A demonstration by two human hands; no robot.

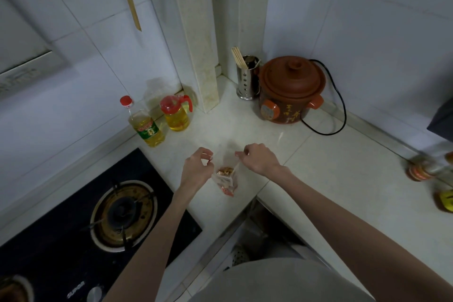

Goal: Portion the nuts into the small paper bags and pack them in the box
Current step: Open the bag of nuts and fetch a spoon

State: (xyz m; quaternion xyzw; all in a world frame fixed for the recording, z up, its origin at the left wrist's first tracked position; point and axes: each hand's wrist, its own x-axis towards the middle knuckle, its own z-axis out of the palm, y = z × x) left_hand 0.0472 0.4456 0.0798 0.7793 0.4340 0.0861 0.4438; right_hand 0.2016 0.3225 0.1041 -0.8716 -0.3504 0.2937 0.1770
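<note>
A small clear plastic bag of nuts (226,179) with red print stands on the white counter (318,179), its mouth pulled wide. My left hand (196,165) pinches the bag's left top edge. My right hand (257,158) pinches the right top edge. Brown nuts show inside, low in the bag. No paper bags and no box are in view.
A black gas hob (98,216) lies to the left. Two oil bottles (147,125) (177,113) stand at the back left. A brown clay cooker (290,89) with a black cord and a steel chopstick holder (247,78) sit in the corner. Jars (421,169) stand at the right edge.
</note>
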